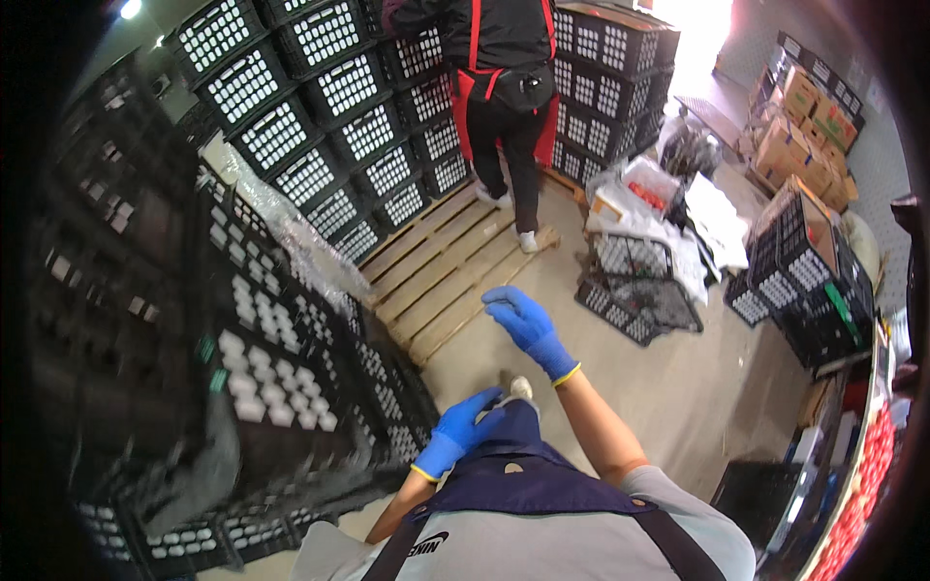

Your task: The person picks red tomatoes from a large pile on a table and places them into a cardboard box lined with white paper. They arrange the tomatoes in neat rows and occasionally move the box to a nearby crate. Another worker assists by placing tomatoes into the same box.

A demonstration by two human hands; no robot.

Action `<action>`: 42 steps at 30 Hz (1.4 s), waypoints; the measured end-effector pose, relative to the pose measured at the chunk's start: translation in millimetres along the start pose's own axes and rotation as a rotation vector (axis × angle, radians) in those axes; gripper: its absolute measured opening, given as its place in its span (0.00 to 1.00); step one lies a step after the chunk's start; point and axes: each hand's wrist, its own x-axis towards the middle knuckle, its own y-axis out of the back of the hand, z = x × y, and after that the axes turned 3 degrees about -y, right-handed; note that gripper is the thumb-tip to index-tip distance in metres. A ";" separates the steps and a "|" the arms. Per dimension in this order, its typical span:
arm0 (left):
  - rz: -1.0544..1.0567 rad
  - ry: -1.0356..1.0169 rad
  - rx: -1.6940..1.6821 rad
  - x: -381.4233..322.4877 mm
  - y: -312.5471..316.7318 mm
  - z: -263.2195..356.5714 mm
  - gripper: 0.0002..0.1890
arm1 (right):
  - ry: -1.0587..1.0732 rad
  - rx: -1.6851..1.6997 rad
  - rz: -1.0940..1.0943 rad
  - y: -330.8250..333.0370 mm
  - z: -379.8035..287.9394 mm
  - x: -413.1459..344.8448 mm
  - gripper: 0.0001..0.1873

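My left hand [456,434], in a blue knit glove with a yellow cuff, is held in front of my navy apron [538,483]. Its fingers are loosely curved with the thumb apart, and nothing is in it. Farther forward, my right hand [530,332] wears a matching glove and hovers over the floor, also holding nothing, with its fingers slightly bent. Stacked black plastic crates [283,450] with slotted sides rise close by on the left, nearest my left hand. A wooden pallet [443,254] lies on the floor ahead of both hands.
Ahead, a person [501,94] stands at tall stacks of black crates [341,80]. To the right lie a toppled crate [632,290] and white sheeting [716,218]. Cardboard boxes [788,156] and more crates [806,269] stand beyond. Red produce [861,501] lines the right edge.
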 end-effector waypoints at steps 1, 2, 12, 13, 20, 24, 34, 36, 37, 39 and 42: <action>0.040 0.032 -0.019 31.9 -4.7 -10.1 0.19 | -0.006 -0.045 -0.002 15.9 8.3 27.4 0.12; 0.086 0.038 -0.032 69.6 -0.6 -20.4 0.18 | 0.097 -0.046 -0.006 26.4 17.9 56.9 0.12; 0.476 0.011 -0.125 383.4 175.4 19.0 0.15 | -0.235 0.086 -0.029 247.5 77.9 255.6 0.11; 0.511 -0.043 -0.068 421.3 201.2 23.8 0.15 | -0.196 -0.096 0.031 270.2 85.4 279.7 0.10; 0.750 -0.457 0.343 690.9 371.8 85.6 0.16 | -0.205 -0.019 0.099 343.6 92.8 542.5 0.10; 0.993 -0.570 0.421 832.8 472.7 138.0 0.15 | 0.047 -0.047 -0.102 333.2 13.7 742.7 0.10; 1.260 -0.500 1.012 1012.1 656.6 124.9 0.21 | 1.022 -0.634 0.216 246.9 -148.4 1145.4 0.24; 1.254 -0.510 1.120 1033.2 678.9 115.6 0.22 | 1.098 -0.822 0.240 225.6 -150.8 1186.2 0.26; 1.260 -0.523 1.183 1045.7 693.5 114.4 0.22 | 1.123 -0.988 0.237 218.2 -154.1 1209.3 0.26; 1.311 -0.462 1.114 1057.9 710.3 111.4 0.19 | 1.062 -1.017 0.148 207.9 -155.5 1242.2 0.26; 1.217 -0.495 1.132 1065.8 722.7 110.5 0.15 | 1.264 -1.007 0.310 202.5 -150.1 1266.0 0.20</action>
